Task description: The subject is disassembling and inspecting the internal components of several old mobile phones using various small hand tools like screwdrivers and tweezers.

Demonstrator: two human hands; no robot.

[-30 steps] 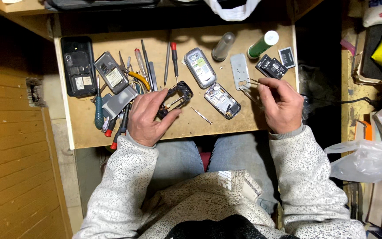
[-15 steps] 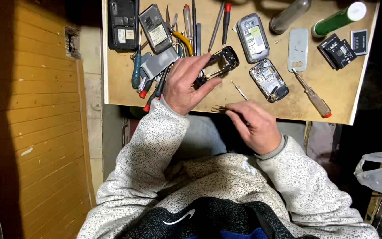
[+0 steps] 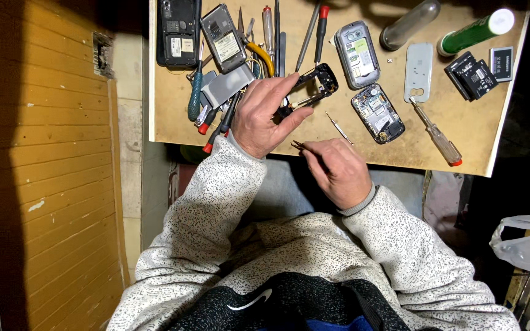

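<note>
While the wooden table (image 3: 173,125) is carrying the whole lot, items are lying as follows, largest first. Black phone (image 3: 176,32), back open, is sitting at the top left corner, with a grey opened phone (image 3: 222,38) just beside it. Grey handset (image 3: 356,54), back cover off, is resting right of centre, and a stripped phone body (image 3: 377,113) with bare circuitry is lying just below it. Pale back cover (image 3: 418,72) is lying to the right of those two. Green cylinder (image 3: 475,32) and grey cylinder (image 3: 410,24) are lying along the top edge. Two black batteries (image 3: 477,75) are sitting near the right edge. Clear-handled screwdriver (image 3: 438,139) is lying below the back cover, tip pointing up at it. Several screwdrivers (image 3: 318,34) are crowding the upper middle.

Left hand (image 3: 264,116) is closing its grip on a black phone frame (image 3: 315,86), holding it over the table centre. Right hand (image 3: 337,171) is pinching thin tweezers (image 3: 305,149) at the near table edge, tips pointing toward the left hand.
</note>
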